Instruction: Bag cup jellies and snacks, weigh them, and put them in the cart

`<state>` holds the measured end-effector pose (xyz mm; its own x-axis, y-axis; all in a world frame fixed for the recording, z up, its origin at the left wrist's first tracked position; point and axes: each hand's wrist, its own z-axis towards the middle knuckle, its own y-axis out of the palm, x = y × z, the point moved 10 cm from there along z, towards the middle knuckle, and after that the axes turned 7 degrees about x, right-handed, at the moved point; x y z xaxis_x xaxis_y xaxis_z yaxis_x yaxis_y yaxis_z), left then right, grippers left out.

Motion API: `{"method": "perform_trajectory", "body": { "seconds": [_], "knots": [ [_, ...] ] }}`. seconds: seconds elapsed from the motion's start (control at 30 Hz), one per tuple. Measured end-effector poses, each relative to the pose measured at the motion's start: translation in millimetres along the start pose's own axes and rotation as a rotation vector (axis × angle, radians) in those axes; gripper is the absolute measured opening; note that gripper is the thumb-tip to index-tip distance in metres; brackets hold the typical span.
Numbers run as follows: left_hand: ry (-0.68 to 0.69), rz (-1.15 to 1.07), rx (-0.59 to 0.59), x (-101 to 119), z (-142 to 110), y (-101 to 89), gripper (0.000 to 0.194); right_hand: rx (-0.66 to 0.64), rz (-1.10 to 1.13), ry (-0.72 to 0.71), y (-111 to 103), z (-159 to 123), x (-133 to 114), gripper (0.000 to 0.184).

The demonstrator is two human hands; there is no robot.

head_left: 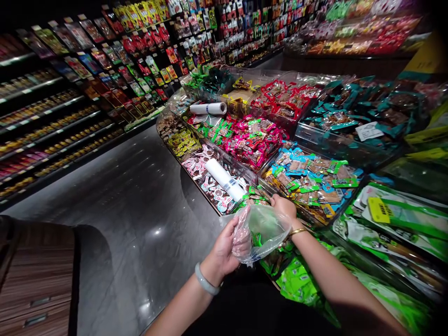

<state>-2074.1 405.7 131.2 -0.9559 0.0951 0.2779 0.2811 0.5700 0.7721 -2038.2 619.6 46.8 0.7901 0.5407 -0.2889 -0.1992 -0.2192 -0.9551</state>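
Note:
My left hand [226, 245] pinches the near edge of a clear plastic bag [261, 231] and holds it up in front of me. My right hand [284, 207] grips the bag's far edge, fingers curled over it, just above a bin of green-wrapped snacks [296, 275]. The bag looks nearly empty, with green showing through it. A pale bangle sits on my left wrist and a gold bracelet on my right.
Clear bins of wrapped snacks fill a long display: pink packets [254, 137], blue and green packets [311, 179], red packets [285, 98]. A roll of plastic bags [225, 178] lies in a near bin, another roll [208, 108] farther back. Shelves line the left wall across a grey floor aisle [133, 200].

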Motion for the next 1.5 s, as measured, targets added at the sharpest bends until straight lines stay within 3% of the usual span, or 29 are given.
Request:
{"method": "perform_trajectory", "body": {
  "seconds": [0.07, 0.13, 0.2, 0.27, 0.37, 0.43, 0.5, 0.6, 0.67, 0.8, 0.93, 1.0, 1.1, 1.17, 1.23, 1.37, 1.5],
  "knots": [
    [-0.017, 0.009, -0.025, -0.8, 6.3, 6.4, 0.03, 0.059, 0.107, 0.045, -16.3, -9.6, 14.8, 0.036],
    [-0.032, 0.022, -0.035, -4.4, 15.8, 5.6, 0.028, 0.212, 0.364, 0.104, -43.8, -22.8, 33.7, 0.035],
    [-0.025, 0.034, -0.02, -8.0, 27.6, -2.3, 0.025, 0.399, 0.689, 0.16, -74.0, -41.5, 53.8, 0.036],
    [-0.012, 0.049, 0.005, -11.2, 38.4, -12.0, 0.03, 0.5, 0.919, 0.171, -95.7, -61.3, 63.3, 0.041],
    [-0.003, 0.076, 0.009, -13.6, 46.5, -16.2, 0.039, 0.473, 1.004, 0.04, -114.8, -85.0, 47.6, 0.035],
    [0.008, 0.1, -0.001, -11.8, 45.4, -11.4, 0.035, 0.409, 0.87, -0.126, -120.6, -98.5, 26.0, 0.029],
    [0.035, 0.138, 0.003, -7.7, 40.9, -5.3, 0.028, 0.336, 0.608, -0.241, -116.8, -108.5, 10.9, 0.028],
    [0.081, 0.212, 0.037, -2.6, 33.7, -0.4, 0.052, 0.244, 0.212, -0.281, -105.6, -112.4, 8.2, 0.028],
    [0.108, 0.254, 0.069, -1.2, 31.3, -0.7, 0.061, 0.191, 0.07, -0.294, -101.4, -110.6, 6.2, 0.028],
    [0.1, 0.3, 0.063, -6.0, 32.6, 1.5, 0.061, 0.059, -0.06, -0.352, -86.2, -108.7, -20.7, 0.029],
    [0.068, 0.286, 0.034, -7.4, 36.2, 4.9, 0.058, 0.079, 0.11, -0.388, -77.7, -116.0, -44.9, 0.034],
    [0.06, 0.255, 0.03, -4.9, 37.3, 4.3, 0.057, 0.164, 0.208, -0.308, -78.8, -117.0, -27.7, 0.034],
    [0.044, 0.204, 0.025, -2.7, 38.7, 1.3, 0.055, 0.228, 0.122, -0.026, -70.2, -113.1, 36.8, 0.032],
    [0.026, 0.177, 0.018, -4.0, 39.9, -0.5, 0.053, 0.167, -0.031, 0.128, -56.4, -110.6, 78.9, 0.03],
    [0.01, 0.162, 0.008, -6.4, 41.4, -0.9, 0.051, 0.049, -0.157, 0.195, -39.6, -108.3, 105.9, 0.029],
    [-0.002, 0.16, -0.003, -9.5, 43.8, 1.5, 0.05, -0.091, -0.273, 0.234, -21.1, -104.7, 124.2, 0.025],
    [-0.019, 0.146, 0.008, -10.1, 45.1, 1.1, 0.052, -0.046, -0.256, 0.225, -26.8, -104.1, 124.3, 0.03]
  ]
}}
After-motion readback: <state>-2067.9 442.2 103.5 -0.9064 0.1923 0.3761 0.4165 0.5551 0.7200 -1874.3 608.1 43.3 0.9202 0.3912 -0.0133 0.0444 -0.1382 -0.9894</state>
